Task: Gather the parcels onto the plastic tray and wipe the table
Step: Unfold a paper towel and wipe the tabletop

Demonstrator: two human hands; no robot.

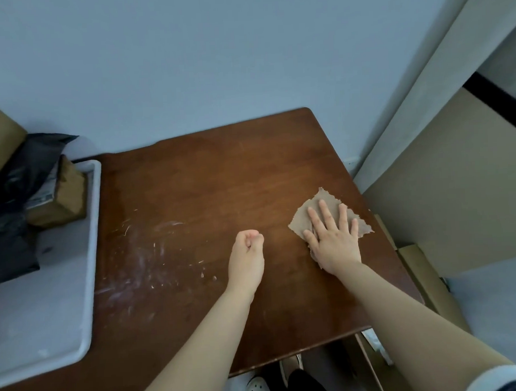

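Now | right hand (pixel 335 239) flat, fingers straight, pressing cloth (pixel 313 213) beneath | left hand (pixel 247 255) fisted, empty

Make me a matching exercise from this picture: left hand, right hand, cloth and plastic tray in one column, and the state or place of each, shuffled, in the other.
Column one:
1 left hand
2 right hand
3 cloth
4 plastic tray

Column two:
A holds the parcels, far left
B fingers spread flat, pressing down
C curled into a fist, holding nothing
D brown, near the table's right edge

Pairs: 1-C; 2-B; 3-D; 4-A
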